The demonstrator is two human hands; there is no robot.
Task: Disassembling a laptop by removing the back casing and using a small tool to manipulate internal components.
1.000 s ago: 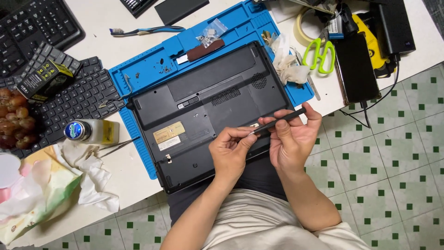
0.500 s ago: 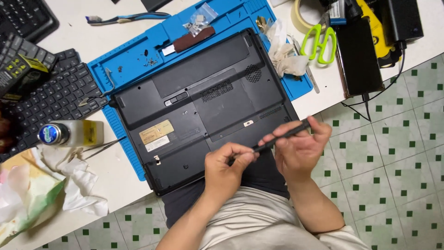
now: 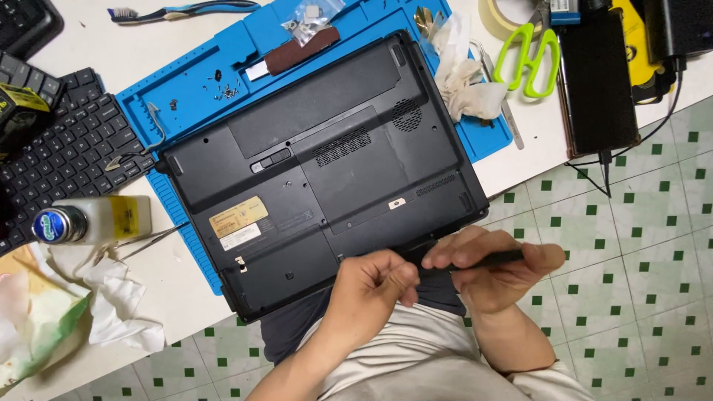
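A black laptop (image 3: 319, 163) lies upside down on a blue work mat (image 3: 186, 82), its near edge hanging over the table edge. My right hand (image 3: 497, 271) grips a slim black screwdriver (image 3: 499, 258) held level just below the laptop's near edge. My left hand (image 3: 371, 286) pinches the tool's other end with its fingertips, close to the laptop's front edge. Both hands sit above my lap.
Small screws (image 3: 223, 90) lie loose on the mat. A crumpled white cloth (image 3: 464, 78), green scissors (image 3: 531, 52) and a black flat device (image 3: 598, 82) sit at the right. A keyboard (image 3: 67, 152), a bottle (image 3: 89, 221), tweezers (image 3: 145, 241) and tissue (image 3: 111, 297) are at the left.
Both hands with the screwdriver have moved down off the laptop's underside to its near edge. The view has shifted, so the laptop sits higher in the picture.
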